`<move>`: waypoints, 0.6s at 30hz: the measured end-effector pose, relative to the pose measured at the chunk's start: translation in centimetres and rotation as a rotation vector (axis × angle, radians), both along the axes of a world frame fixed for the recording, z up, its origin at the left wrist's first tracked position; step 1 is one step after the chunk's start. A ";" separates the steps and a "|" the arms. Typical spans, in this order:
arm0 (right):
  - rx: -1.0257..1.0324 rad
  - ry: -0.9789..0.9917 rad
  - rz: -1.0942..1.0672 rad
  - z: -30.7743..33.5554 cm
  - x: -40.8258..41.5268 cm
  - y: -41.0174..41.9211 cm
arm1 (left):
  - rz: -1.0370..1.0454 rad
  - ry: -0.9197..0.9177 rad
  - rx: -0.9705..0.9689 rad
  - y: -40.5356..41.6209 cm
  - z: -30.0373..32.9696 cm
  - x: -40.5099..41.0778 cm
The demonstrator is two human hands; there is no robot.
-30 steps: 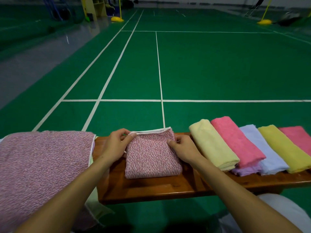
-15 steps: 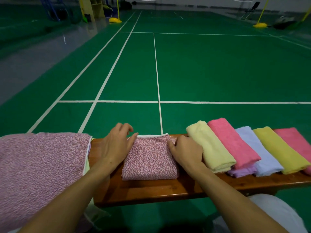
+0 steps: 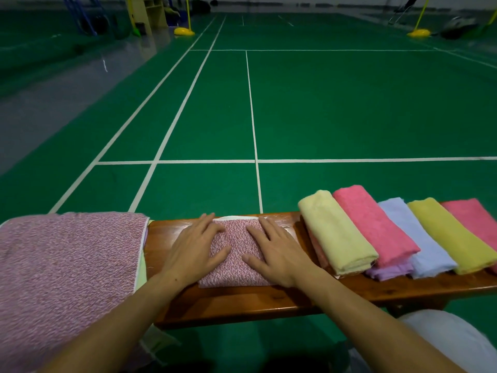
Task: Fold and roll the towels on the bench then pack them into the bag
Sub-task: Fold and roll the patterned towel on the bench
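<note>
My left hand [image 3: 195, 250] and right hand [image 3: 277, 254] lay flat, fingers straight, pressing the folded speckled pink towel [image 3: 238, 261] at the middle of the bench [image 3: 242, 305]; folded towels [image 3: 390, 232] lined its right end.

green court floor [image 3: 349, 109] | white lines | yellow post bases [image 3: 184, 31]

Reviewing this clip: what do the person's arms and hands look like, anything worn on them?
Both forearms are bare, no sleeves in view. The left hand and right hand wear no gloves, rings or watch that I can see. A small dark mole marks the left wrist.
</note>
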State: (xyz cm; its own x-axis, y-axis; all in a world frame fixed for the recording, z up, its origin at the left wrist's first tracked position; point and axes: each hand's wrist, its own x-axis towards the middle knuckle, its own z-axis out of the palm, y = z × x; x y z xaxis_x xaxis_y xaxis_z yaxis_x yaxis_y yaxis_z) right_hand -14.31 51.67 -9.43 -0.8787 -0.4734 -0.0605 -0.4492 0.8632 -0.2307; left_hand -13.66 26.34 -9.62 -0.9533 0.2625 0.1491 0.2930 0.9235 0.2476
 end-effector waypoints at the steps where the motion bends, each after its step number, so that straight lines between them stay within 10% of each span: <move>1: 0.008 -0.006 -0.014 0.0 -0.1 0.2 | 0.014 -0.061 0.026 -0.2 0.0 -0.1; 18: -0.201 0.109 0.158 2.5 3.3 4.1 | -0.245 -0.034 0.210 -3.8 1.1 3.4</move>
